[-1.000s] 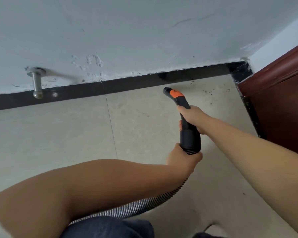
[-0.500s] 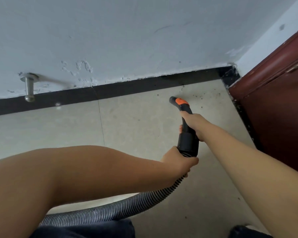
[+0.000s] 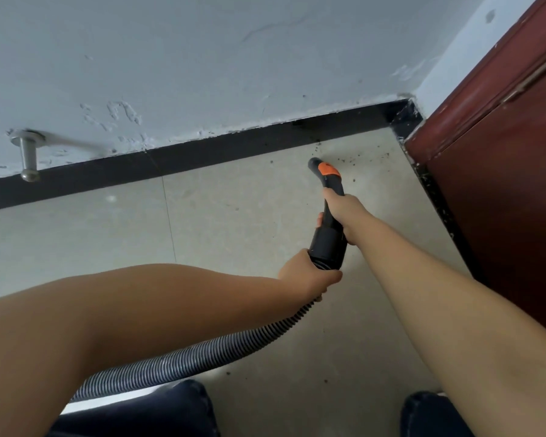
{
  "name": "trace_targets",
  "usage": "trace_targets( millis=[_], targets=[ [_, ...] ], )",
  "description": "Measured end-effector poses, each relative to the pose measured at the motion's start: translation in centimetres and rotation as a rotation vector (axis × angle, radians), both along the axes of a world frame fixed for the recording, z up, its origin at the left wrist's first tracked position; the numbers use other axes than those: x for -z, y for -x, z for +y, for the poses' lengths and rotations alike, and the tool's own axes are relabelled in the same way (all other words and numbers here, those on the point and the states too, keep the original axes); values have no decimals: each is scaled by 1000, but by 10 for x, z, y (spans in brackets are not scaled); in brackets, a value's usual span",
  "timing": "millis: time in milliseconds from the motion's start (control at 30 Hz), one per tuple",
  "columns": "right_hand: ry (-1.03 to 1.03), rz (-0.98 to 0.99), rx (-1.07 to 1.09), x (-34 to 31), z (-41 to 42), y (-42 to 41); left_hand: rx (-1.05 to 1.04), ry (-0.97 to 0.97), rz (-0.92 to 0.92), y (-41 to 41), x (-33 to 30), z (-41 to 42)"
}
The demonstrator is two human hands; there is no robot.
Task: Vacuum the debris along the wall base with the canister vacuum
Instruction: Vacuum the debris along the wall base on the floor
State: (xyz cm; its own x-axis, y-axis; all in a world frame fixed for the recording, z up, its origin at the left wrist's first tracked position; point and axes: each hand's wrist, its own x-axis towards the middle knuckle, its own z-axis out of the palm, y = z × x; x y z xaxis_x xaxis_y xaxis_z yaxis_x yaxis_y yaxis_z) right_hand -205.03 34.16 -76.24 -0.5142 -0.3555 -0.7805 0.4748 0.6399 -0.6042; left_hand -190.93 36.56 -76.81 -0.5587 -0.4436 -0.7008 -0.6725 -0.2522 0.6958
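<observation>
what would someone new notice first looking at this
Most likely the black vacuum nozzle with its orange patch, mid-frame, pointing at dark debris on the floor by the black baseboard. The right hand grips the nozzle; the left hand holds the ribbed hose joint. A red-brown door fills the right.

Bare forearms [image 3: 139, 310], no sleeves, dark navy trousers [image 3: 158, 411]

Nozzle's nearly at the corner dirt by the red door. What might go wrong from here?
The black vacuum nozzle with the orange tab points left of the dark debris specks, so some may be missed. Grit along the dark red door edge sits in a tight strip, hard to reach. The left hand bends the grey ribbed hose, which might kink.
</observation>
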Motion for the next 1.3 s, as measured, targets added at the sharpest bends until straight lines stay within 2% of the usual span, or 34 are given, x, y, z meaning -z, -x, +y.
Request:
trace_targets(
  millis=[167, 633, 1300],
  targets=[
    [49, -13, -7, 3, -9, 4, -5, 42, -7, 6, 5, -8],
    [10, 30, 56, 8, -11, 62, 79, 150, -23, 63, 7, -24],
    [22, -47, -217, 0, -23, 19, -171, 25, -44, 28, -2, 1]
  ],
)
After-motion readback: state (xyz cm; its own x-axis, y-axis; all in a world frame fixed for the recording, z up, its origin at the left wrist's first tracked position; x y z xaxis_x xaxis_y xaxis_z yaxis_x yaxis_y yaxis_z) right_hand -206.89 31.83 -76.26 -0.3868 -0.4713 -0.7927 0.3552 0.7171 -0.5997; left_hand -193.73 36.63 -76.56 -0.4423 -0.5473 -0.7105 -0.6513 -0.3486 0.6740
